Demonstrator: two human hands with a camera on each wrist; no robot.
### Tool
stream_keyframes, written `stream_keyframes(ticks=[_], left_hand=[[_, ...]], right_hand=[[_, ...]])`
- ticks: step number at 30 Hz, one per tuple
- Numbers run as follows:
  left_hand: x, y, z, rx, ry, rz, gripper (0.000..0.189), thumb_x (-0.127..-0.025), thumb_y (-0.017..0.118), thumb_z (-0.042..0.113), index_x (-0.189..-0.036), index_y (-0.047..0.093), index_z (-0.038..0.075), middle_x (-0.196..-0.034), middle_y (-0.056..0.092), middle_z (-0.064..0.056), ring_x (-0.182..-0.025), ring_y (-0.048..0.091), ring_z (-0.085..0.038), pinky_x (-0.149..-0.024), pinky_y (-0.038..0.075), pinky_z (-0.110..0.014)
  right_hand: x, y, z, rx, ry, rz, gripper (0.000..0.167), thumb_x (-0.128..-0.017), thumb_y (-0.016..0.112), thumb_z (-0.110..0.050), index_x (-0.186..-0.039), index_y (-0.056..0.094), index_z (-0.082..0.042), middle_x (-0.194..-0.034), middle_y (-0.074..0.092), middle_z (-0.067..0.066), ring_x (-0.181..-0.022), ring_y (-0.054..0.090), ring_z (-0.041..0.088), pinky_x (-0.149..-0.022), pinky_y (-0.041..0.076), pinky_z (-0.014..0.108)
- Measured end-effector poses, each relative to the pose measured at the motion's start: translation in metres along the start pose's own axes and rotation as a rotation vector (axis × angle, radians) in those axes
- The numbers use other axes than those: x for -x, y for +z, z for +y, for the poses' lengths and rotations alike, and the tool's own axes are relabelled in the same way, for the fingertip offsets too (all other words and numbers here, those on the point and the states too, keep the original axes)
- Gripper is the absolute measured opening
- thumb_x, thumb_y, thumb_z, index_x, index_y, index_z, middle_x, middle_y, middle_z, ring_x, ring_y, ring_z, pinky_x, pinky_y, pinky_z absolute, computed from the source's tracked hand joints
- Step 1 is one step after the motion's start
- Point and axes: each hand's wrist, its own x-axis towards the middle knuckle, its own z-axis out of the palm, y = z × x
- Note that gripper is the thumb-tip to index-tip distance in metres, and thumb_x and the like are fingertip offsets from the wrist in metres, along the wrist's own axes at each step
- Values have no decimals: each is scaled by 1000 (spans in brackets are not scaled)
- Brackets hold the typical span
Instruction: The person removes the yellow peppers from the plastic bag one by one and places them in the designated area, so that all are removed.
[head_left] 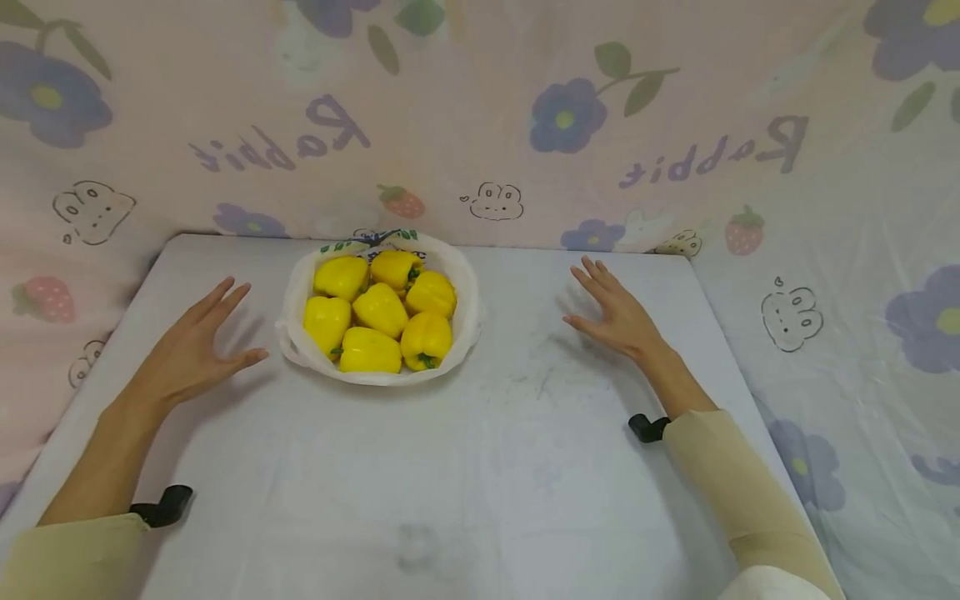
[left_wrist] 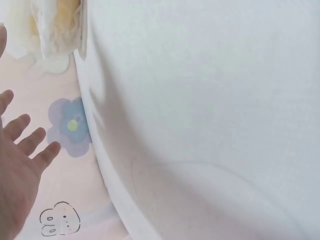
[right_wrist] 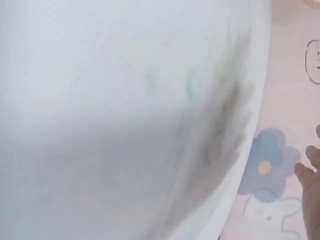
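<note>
Several yellow bell peppers [head_left: 380, 310] sit in a round container lined with a white plastic bag [head_left: 467, 333], towards the back of the table, left of the middle. To the left of it, my left hand [head_left: 197, 350] is held above the table with fingers spread, touching nothing. My right hand [head_left: 617, 312] hovers over the right side of the table, its fingers straight and nothing in it. In the left wrist view, the left hand [left_wrist: 20, 165] shows at the left edge, below part of the bag [left_wrist: 60, 30]. Only fingertips and the edge of the right hand [right_wrist: 311, 185] appear in the right wrist view.
A white cloth covers the table [head_left: 450, 467], with faint dark smudges right of the bag. A printed curtain [head_left: 465, 125] with flowers and rabbits hangs behind and along the sides. Black wrist mounts [head_left: 163, 506] stick out by both sleeves.
</note>
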Motion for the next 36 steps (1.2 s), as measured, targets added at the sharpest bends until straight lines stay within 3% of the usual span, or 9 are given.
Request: stream_keyframes(ticks=[9,13,20,28,36], left_hand=[[-3,-2,17,63,23,3,99,-82,79,42,-160,21,25,-166,14,-9,-146,20,-44,-107,22,-72],[-5,-2,22,75,23,5,98,-83,79,41,-160,21,24,-165,16,-8,-146,21,-42,-108,22,-71],[-7,4,33,135,-27,-30,91,-89,74,39,-160,18,28,-158,31,-19,-121,47,-50,-93,40,-71],[-12,7,40,199,-28,-44,85,-92,71,35,-160,22,26,-152,39,-24,-123,47,-51,-98,39,-69],[-21,8,45,248,-25,-68,81,-94,69,33,-160,22,26,-156,35,-21,-128,45,-49,-102,38,-66]], right_hand=[[-19,3,-26,-126,-118,135,77,-85,79,-32,-151,44,-15,-156,38,10,-143,34,29,-108,35,60],[-26,1,-38,-157,-131,132,74,-85,78,-31,-150,46,-17,-156,39,7,-143,34,27,-109,35,59],[-41,0,-62,-236,-159,130,66,-85,80,-26,-144,53,-12,-155,41,2,-144,34,24,-112,32,54],[-57,10,-82,-275,-245,121,61,-84,80,-24,-139,58,-10,-152,45,6,-138,43,24,-111,37,47],[-69,20,-92,-338,-271,125,60,-84,80,-20,-139,59,-9,-148,49,6,-137,44,22,-109,41,40]])
